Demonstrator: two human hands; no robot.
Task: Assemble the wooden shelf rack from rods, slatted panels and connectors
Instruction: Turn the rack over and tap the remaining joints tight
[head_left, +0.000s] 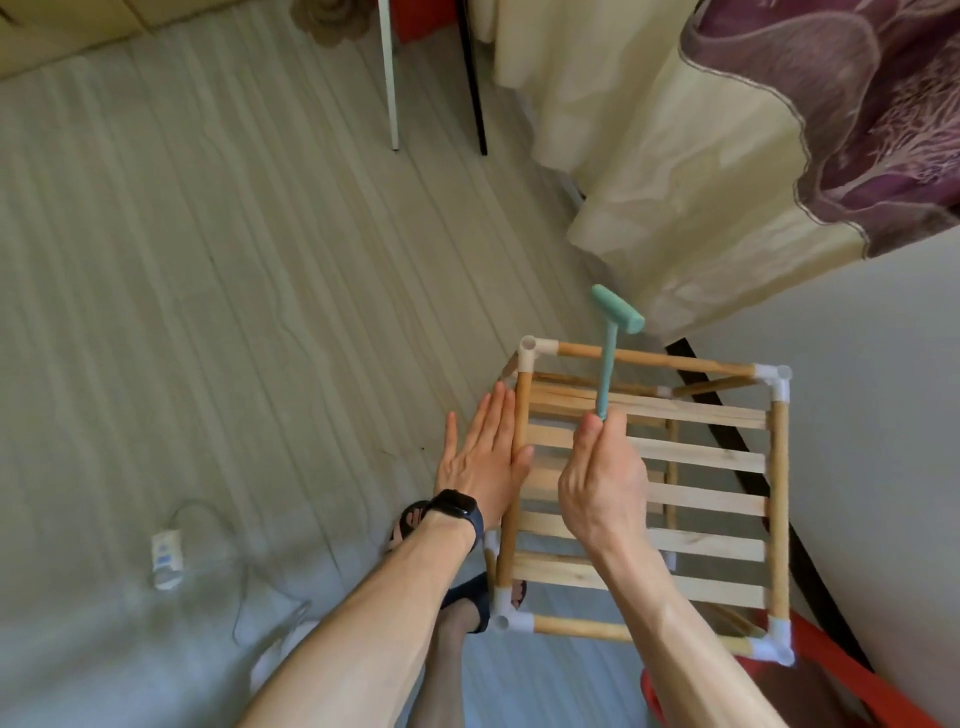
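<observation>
The wooden shelf rack (701, 457) stands low and right of centre, seen from above, with a slatted panel on top, wooden rods around it and white connectors (537, 351) at the corners. My left hand (480, 452), fingers straight, presses flat against the rack's left rod. My right hand (602, 483) grips the handle of a small teal hammer (613, 332). The hammer's head is raised above the rack's far rod, near the far-left corner connector.
A white power adapter (167, 558) with its cable lies on the floor at lower left. Cream and purple bedding (727, 156) hangs at upper right. Thin white and black legs (389, 78) stand at the top. A red stool (831, 691) sits under the rack. My sandalled feet (467, 603) are below.
</observation>
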